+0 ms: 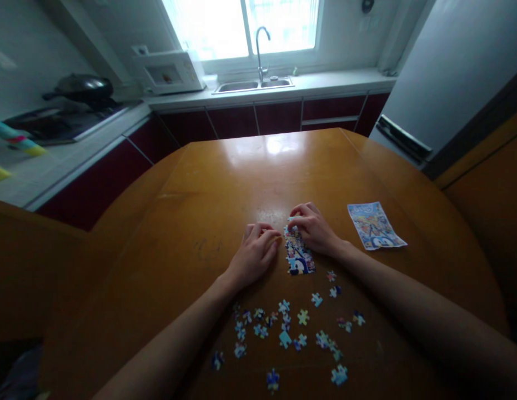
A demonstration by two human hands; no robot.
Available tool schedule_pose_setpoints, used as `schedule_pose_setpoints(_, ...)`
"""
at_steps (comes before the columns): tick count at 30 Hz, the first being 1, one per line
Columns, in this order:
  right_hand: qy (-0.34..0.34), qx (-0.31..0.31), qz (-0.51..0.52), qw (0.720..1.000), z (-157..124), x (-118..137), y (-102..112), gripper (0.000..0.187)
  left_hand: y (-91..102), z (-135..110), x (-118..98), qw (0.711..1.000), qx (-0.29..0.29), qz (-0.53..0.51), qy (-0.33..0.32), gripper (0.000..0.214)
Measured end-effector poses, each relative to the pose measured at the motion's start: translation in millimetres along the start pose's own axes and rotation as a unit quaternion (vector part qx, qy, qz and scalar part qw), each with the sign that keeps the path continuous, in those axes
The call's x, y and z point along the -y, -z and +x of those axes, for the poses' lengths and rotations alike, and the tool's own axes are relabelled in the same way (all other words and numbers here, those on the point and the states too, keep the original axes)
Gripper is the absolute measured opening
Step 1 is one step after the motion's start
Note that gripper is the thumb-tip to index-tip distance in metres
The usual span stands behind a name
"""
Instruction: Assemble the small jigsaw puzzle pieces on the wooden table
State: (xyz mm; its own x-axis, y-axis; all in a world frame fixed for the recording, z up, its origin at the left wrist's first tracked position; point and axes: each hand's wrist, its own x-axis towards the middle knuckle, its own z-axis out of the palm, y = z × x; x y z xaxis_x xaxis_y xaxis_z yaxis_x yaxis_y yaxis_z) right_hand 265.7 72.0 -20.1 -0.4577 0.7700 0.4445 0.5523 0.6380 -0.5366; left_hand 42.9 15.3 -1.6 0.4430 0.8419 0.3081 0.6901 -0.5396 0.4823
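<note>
A small, partly joined jigsaw puzzle (pixel 300 258) lies on the round wooden table (pixel 225 183). My left hand (pixel 255 253) rests curled on the table at the puzzle's left edge, fingertips touching its upper left side. My right hand (pixel 312 226) sits over the puzzle's top right corner, fingers pinched on a small puzzle piece there. Several loose puzzle pieces (pixel 285 328) are scattered on the table nearer to me, between my forearms.
A printed picture sheet (pixel 375 225) lies flat to the right of my right hand. Beyond the table run a counter with a sink and tap (pixel 258 72), a white microwave (pixel 169 72) and a stove with a wok (pixel 81 89). A fridge (pixel 441 83) stands at the right.
</note>
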Motion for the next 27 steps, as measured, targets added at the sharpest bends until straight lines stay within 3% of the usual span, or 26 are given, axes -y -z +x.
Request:
schedule_pose_setpoints(8,-0.106,-0.137,0.02,0.985,2.2,-7.5,0.5,0.029,0.8,-0.2,0.3,1.0,0.007,0.003,0.0,0.017)
schedule_pose_setpoints(13,-0.172,-0.139,0.023,0.975,1.2,-13.9,-1.0,0.026,-0.2,-0.5,1.2,1.0,0.004,0.002,-0.001,0.018)
schedule_pose_setpoints(27,-0.193,-0.154,0.079,0.966,2.3,-20.0,-0.9,0.027,-0.8,-0.1,1.8,1.0,0.008,0.005,0.0,0.018)
